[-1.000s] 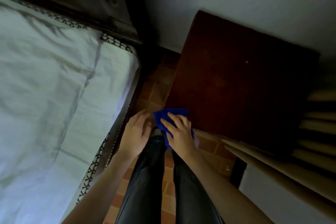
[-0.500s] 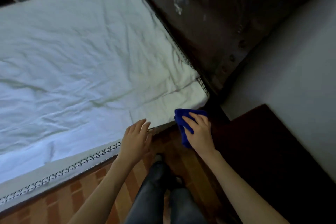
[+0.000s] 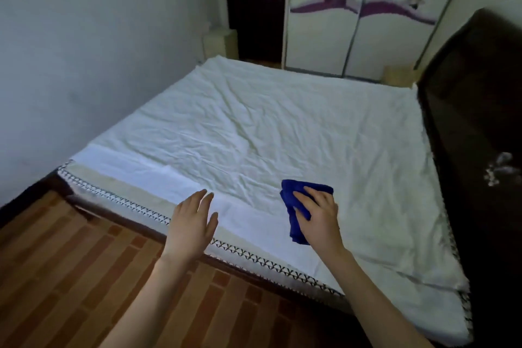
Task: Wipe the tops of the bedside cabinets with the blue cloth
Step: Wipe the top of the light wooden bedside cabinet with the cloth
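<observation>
My right hand (image 3: 319, 217) grips a folded blue cloth (image 3: 295, 207) and holds it above the near part of the white bed (image 3: 268, 127). My left hand (image 3: 193, 223) hovers palm down with the fingers apart over the bed's near edge and holds nothing. A pale low cabinet (image 3: 398, 74) stands beyond the far side of the bed, beside the dark headboard (image 3: 477, 110). The dark wooden cabinet seen a moment ago is out of view.
A wardrobe (image 3: 364, 11) with windmill pictures fills the far wall, with a dark door (image 3: 254, 5) to its left. A radiator (image 3: 219, 42) stands by the left wall. Brick-pattern floor (image 3: 70, 268) runs along the bed's near side.
My view has swung left from the dark wooden cabinet across the bed to the far side of the room. Both hands kept their pose, the right one still holding the cloth.
</observation>
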